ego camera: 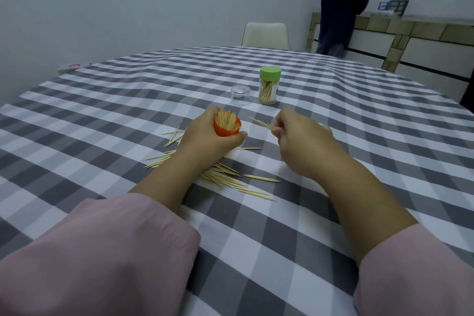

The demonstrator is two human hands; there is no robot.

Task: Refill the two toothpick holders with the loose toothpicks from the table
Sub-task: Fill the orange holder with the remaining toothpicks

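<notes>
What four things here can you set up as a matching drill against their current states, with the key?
Things:
1. orange holder
2. green-lid holder
3. clear cap
4. loose toothpicks

States:
A. lying on the cloth near the left forearm
B. standing closed, far side of the hands
C. gripped in the left hand, open, full of picks
D. standing alone, left of the green-lid holder

Pairs: 1-C, 2-B, 3-D, 4-A
</notes>
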